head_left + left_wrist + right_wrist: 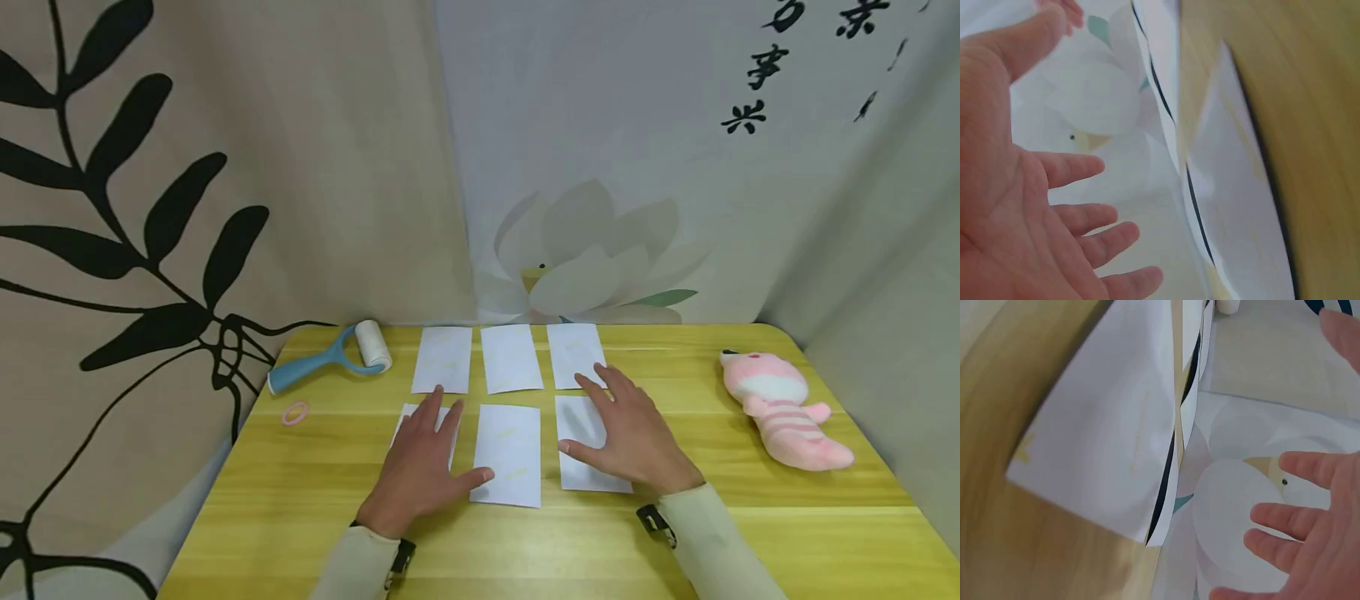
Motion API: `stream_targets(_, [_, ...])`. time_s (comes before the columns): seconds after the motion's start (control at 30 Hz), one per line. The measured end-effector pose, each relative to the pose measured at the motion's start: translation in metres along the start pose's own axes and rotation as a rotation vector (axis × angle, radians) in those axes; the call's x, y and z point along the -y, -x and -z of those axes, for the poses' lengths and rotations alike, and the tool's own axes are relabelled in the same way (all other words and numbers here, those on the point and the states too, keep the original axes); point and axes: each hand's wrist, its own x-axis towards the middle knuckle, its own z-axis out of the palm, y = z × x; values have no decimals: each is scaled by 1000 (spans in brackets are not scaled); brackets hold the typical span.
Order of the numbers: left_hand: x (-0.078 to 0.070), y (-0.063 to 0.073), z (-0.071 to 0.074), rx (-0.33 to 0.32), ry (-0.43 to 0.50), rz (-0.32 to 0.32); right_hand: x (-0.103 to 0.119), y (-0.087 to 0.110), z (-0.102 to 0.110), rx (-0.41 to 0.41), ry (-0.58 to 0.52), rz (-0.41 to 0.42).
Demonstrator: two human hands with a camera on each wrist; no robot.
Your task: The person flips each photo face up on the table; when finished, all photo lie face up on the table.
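Several white paper cards with faint yellow marks lie in two rows on the wooden table. My left hand (420,467) is spread above the near-left card (406,414) and covers much of it; its thumb overlaps the near-middle card (507,455). Fingers apart, my right hand (633,429) hovers over the near-right card (588,475), its fingertips reaching the far-right card (573,350). Both palms look empty in the wrist views. Farther back lie the far-left card (442,358) and the far-middle card (512,358). Some card edges curl up.
A blue-handled lint roller (322,362) lies at the back left, with a pink ring (295,413) in front of it. On the right side rests a pink-and-white plush toy (783,408). A printed curtain (360,167) hangs behind the table (525,550).
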Motion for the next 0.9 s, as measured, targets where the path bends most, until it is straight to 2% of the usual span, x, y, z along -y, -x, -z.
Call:
stream_targets(0.17, [-16,-7,-4,15,117,4,-7,-1,6,20,-94,-50])
stream_targets(0.37, [-41,-18,-16,59,276,-32,-20,-6,7,33,-151,-91])
stream_targets(0.6, [-65,-25,-35,96,322,-75,-36,-13,-6,29,-220,-86])
stream_targets(0.9, [-86,-37,-55,165,391,-112,-45,-20,-14,24,-278,-47])
